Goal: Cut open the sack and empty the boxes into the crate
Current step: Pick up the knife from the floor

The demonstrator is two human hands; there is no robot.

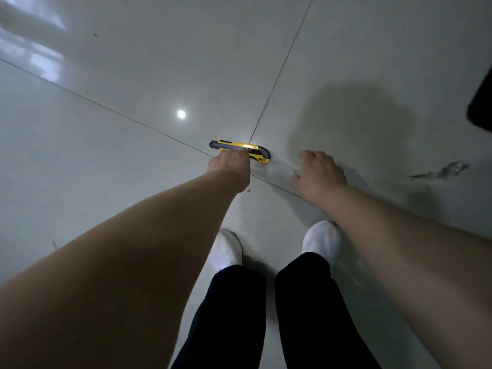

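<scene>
Utility knife: slim yellow plastic body with black trim, lying on glossy grey floor tile. Left hand: fingers curled onto the knife's middle; grip closure cannot be confirmed. Right hand: just beside the knife, fingers loosely bent, empty. No legible markings.

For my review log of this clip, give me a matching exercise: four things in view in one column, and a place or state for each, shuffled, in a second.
Things:
1. utility knife
2. left hand
3. right hand
4. white shoes

Places or states:
A. empty, fingers curled, to the right of the knife
B. at the ends of the dark trouser legs
C. yellow and black, low over the floor tiles where the seams meet
D. fingers on the knife's handle

Pairs: 1-C, 2-D, 3-A, 4-B
</scene>
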